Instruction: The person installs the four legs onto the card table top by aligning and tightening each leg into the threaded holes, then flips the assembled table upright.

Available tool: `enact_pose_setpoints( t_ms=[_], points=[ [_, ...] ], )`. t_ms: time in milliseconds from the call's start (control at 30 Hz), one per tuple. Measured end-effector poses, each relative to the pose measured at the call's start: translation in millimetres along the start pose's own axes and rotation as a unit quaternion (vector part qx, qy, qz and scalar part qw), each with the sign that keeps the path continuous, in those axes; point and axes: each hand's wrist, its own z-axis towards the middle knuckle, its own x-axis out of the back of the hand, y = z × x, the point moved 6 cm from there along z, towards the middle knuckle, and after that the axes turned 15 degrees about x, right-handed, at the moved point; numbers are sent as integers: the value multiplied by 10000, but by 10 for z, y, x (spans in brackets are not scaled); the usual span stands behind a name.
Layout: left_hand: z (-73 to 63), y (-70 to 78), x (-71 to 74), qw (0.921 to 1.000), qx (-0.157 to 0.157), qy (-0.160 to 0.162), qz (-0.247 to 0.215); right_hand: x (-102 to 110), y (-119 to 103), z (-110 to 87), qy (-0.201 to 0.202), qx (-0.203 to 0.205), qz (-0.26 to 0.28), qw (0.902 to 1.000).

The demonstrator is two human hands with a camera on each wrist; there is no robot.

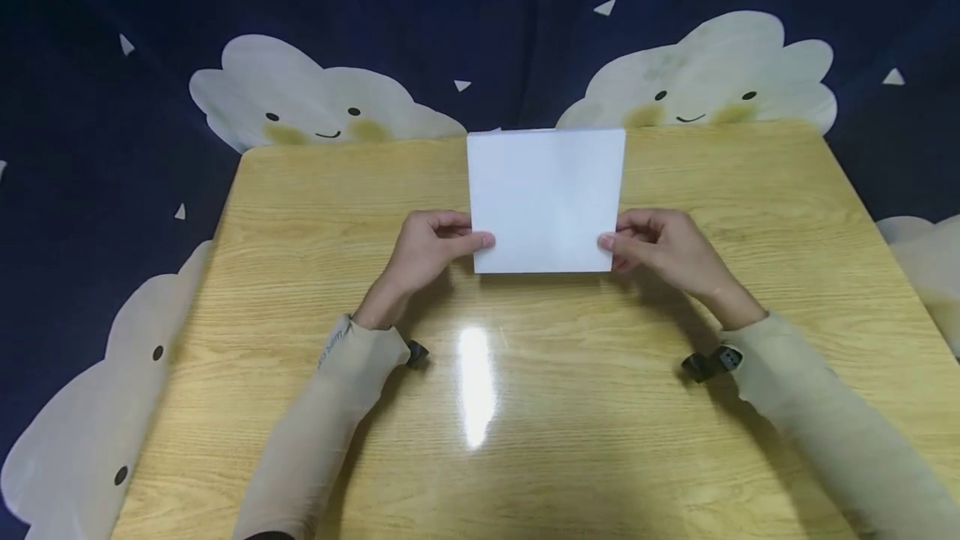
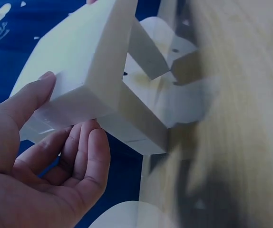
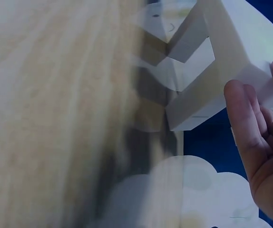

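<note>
A white, thick square panel (image 1: 546,200) is held between both hands over the far part of the table, its broad face toward the head camera. The left hand (image 1: 429,250) grips its left edge, thumb on the broad face and fingers at the side. At the opposite edge the right hand (image 1: 663,250) pinches it in much the same way. From the left wrist, two leg-like white parts (image 2: 134,126) stick out behind the panel, with a gap between them. The right wrist view also has such a leg (image 3: 193,107), its end close to the table.
The light wooden table (image 1: 577,407) carries a bright light reflection in its middle. Dark blue cloth (image 1: 510,15) with smiling white clouds hangs behind its far edge and along the sides. Small black devices (image 1: 712,363) sit at both sleeve cuffs.
</note>
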Motion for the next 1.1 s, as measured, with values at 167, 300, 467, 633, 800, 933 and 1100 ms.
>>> enact_pose_setpoints(
  t_ms=[167, 300, 467, 633, 800, 933, 1100],
  points=[
    [61, 80, 30, 9999, -9, -154, -56, 59, -19, 85, -27, -253, 333, 9991],
    [107, 147, 46, 9994, -138, -299, -58, 102, -31, 165, -142, -360, 390, 9985],
    [183, 200, 67, 9994, -97, -329, -108, 156, -6, 249, -91, -636, 523, 9966],
    [244, 241, 85, 9994, 140, -311, -67, 185, 6, 316, -22, -739, 667, 9950],
    [327, 268, 98, 9986, 357, -383, -67, 208, 6, 393, -50, -629, 768, 9950],
    [403, 296, 108, 9982, 413, -421, -77, 240, 17, 458, -54, -634, 851, 9943],
    [467, 343, 120, 9979, 469, -426, -126, 269, 25, 549, -85, -580, 964, 9936]
  ],
)
